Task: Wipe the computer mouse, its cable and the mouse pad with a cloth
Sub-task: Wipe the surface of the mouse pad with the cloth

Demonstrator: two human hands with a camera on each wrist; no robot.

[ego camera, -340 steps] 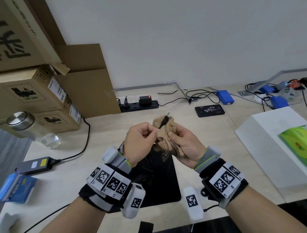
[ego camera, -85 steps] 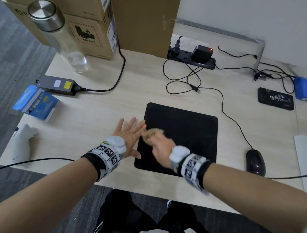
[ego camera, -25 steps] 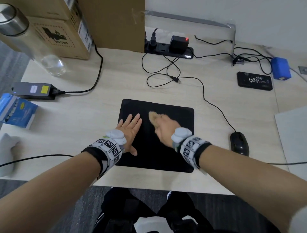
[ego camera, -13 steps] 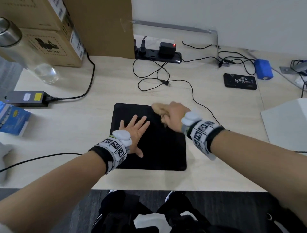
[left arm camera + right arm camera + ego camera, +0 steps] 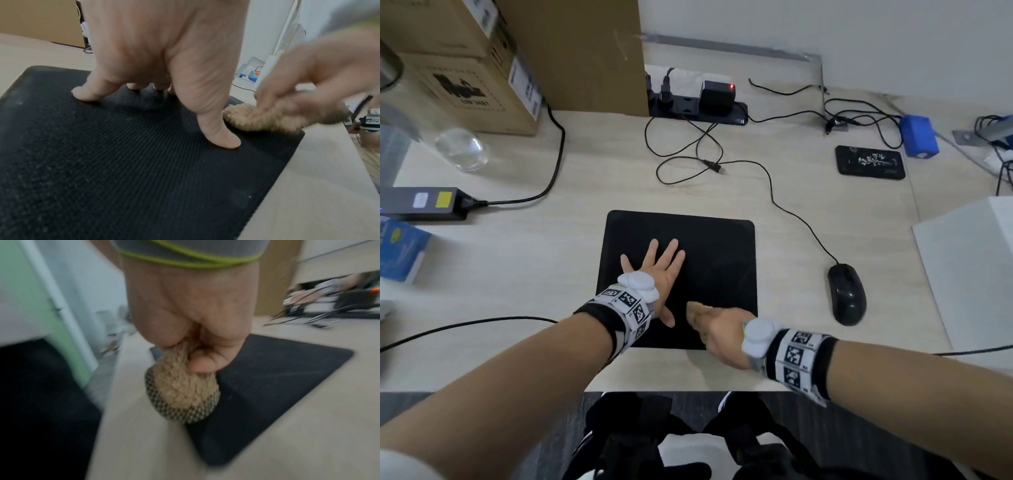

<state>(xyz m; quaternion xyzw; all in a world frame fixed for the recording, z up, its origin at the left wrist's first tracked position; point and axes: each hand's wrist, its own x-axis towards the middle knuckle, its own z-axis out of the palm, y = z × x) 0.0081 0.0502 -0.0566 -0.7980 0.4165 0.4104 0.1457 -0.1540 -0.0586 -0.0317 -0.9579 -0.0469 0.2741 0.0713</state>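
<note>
A person's left hand (image 5: 659, 270) lay flat with fingers spread on a black mouse pad (image 5: 717, 246), pinning it to a pale wooden desk (image 5: 551, 240). The right hand (image 5: 722, 327) was clenched round a bunched tan cloth (image 5: 180, 389), apparently pressed to the pad's near edge, though that view was blurred. If the left hand lifted, the pad would probably slide off the desk edge with the strokes. The pad looked finely ribbed, with pale specks. The black mouse (image 5: 846, 294) sat just right of the pad, its thin cable (image 5: 784, 209) looping away.
</note>
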